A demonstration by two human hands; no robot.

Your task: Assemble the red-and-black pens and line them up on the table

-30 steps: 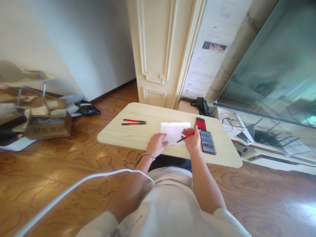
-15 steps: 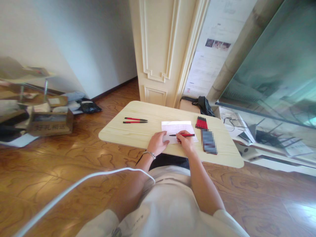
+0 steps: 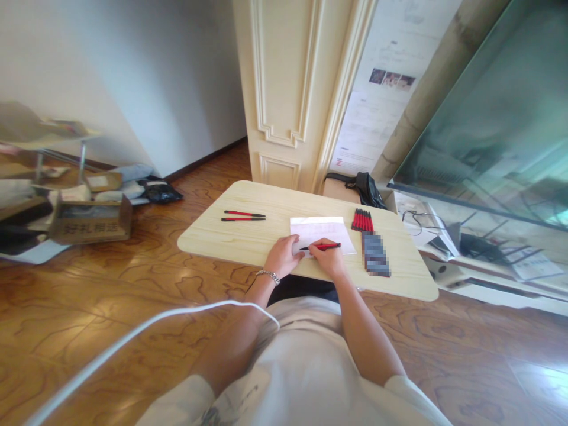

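My right hand (image 3: 327,260) is closed on a red pen with a black tip (image 3: 322,246), held low over the near left corner of a white sheet of paper (image 3: 322,228) on the small light wooden table (image 3: 248,242). My left hand (image 3: 281,255), with a metal bracelet at the wrist, rests fingers-down on the paper's near left corner, right beside the pen tip. A row of several red and black pens (image 3: 362,220) lies to the right of the paper. Two more red pens (image 3: 243,216) lie side by side at the table's left.
A flat dark, blurred-out object (image 3: 376,254) lies on the table right of my hands. A black bag (image 3: 366,188) sits behind the table by the cream door. A cardboard box (image 3: 91,222) and clutter stand on the wood floor at left. A white cable (image 3: 133,337) crosses my lap.
My right hand brought the red pen from beside the pen row leftward and down to the paper's near left corner. The left hand stayed on the paper.
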